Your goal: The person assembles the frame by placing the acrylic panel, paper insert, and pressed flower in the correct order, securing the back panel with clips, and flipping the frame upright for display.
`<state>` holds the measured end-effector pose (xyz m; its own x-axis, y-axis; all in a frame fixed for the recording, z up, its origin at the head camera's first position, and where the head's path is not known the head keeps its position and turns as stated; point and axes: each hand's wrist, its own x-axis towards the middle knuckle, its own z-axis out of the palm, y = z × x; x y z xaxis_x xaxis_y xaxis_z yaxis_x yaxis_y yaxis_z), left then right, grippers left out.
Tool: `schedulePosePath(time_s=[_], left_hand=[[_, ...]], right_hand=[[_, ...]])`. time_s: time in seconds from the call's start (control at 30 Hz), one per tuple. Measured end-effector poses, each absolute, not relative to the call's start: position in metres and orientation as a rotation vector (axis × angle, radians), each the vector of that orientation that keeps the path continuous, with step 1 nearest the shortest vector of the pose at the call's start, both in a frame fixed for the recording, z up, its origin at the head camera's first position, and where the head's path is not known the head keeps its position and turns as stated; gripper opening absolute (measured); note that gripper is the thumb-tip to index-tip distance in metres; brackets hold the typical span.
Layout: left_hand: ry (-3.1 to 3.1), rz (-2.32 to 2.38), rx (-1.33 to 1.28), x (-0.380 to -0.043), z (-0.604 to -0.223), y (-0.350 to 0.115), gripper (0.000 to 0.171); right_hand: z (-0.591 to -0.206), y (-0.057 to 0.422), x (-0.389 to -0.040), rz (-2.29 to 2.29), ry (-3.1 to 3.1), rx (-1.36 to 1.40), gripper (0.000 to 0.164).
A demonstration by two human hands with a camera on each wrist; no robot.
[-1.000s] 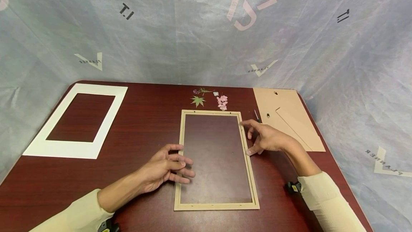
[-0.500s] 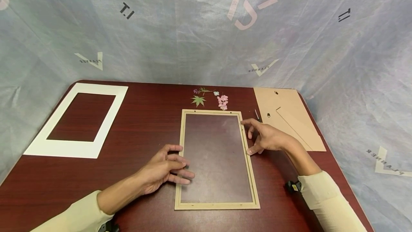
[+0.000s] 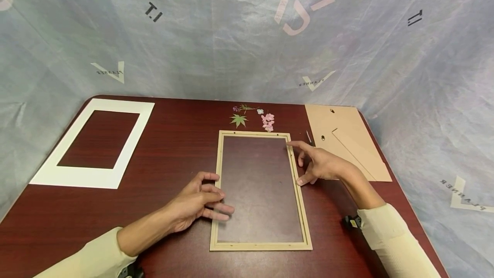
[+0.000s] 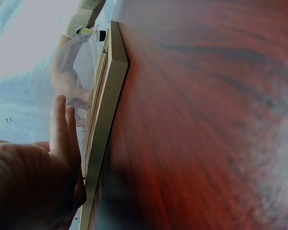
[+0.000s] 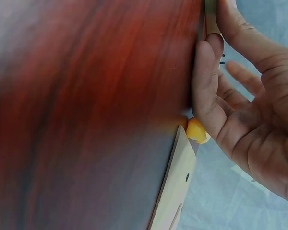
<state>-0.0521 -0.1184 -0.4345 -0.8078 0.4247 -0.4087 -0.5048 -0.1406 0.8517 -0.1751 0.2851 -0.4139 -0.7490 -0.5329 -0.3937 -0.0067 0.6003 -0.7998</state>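
A pale wooden picture frame (image 3: 255, 247) lies on the dark red table, and a hazy clear pane (image 3: 258, 175) fills its opening. My left hand (image 3: 189, 205) is at the left rail with fingers loosely spread, several fingertips reaching over the opening. In the left wrist view its fingers (image 4: 61, 120) point along the frame, close to the rail. My right hand (image 3: 322, 164) is at the other side: the outstretched index finger touches the upper right rail and the thumb rests lower along it. In the right wrist view, its remaining fingers (image 5: 242, 79) hang loosely.
A white mat board (image 3: 92, 178) lies at the far left. Beyond the frame are a green leaf (image 3: 239, 120), pink flowers (image 3: 268, 121) and small sprigs. A tan backing board (image 3: 332, 121) lies at the right, with a slim tool (image 3: 309, 137) beside it. Grey sheeting hangs behind.
The frame stays in place. My left middle fingertip has drawn back slightly, and my right index fingertip reaches slightly farther over the rail.
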Motion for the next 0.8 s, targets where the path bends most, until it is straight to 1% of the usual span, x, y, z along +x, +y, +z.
schedulePosePath(time_s=[0.27,0.37,0.6,0.67,0.8], left_hand=[[1.645,1.922,-0.022,-0.056,-0.435,-0.120,0.063],[1.822,1.826,0.044,-0.060,-0.433,-0.123,0.059],[2.285,1.502,0.176,-0.074,-0.427,-0.131,0.042],[2.329,1.446,0.174,-0.077,-0.427,-0.132,0.041],[2.337,1.418,0.160,-0.080,-0.430,-0.132,0.045]], right_hand=[[-0.411,0.280,-0.179,-1.033,2.181,-0.400,0.114],[-0.411,0.279,-0.181,-1.012,2.188,-0.406,0.114],[-0.411,0.280,-0.182,-1.012,2.192,-0.413,0.115],[-0.411,0.280,-0.182,-1.015,2.189,-0.412,0.116],[-0.411,0.280,-0.182,-1.019,2.184,-0.413,0.116]])
